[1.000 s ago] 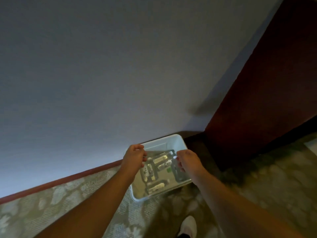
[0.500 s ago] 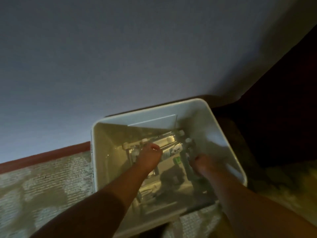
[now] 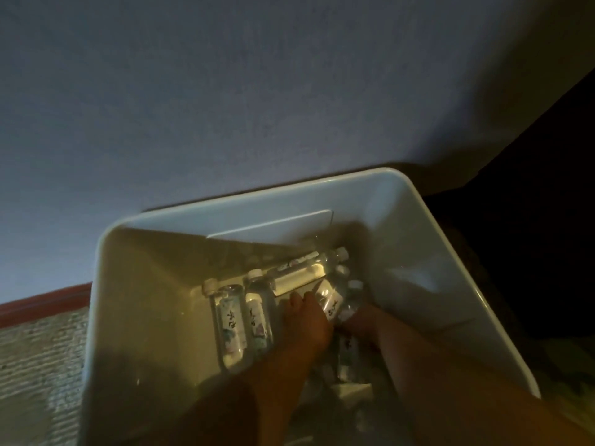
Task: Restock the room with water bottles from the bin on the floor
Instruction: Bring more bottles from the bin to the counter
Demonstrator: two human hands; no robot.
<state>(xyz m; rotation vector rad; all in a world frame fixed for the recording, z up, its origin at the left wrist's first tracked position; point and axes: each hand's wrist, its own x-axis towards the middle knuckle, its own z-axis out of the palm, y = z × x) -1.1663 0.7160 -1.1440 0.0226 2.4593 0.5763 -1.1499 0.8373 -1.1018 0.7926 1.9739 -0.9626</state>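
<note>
White rectangular plastic bin point(image 3: 434, 252): on patterned carpet point(image 3: 38, 349), against a grey-blue wall point(image 3: 225, 91) with reddish skirting point(image 3: 42, 300). Contents: clear plastic water bottles with white caps and labels, lying flat; two side by side at left point(image 3: 240, 320), one crosswise behind them point(image 3: 299, 275). Left hand point(image 3: 306, 320): inside bin, fingers curled over a labelled bottle point(image 3: 333, 300). Right hand point(image 3: 362, 321): inside bin, just beside it; grasp too dim to tell.

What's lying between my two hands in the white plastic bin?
In the head view, a clear plastic water bottle with a white label lies between the left hand and right hand, inside the white plastic bin.
</note>
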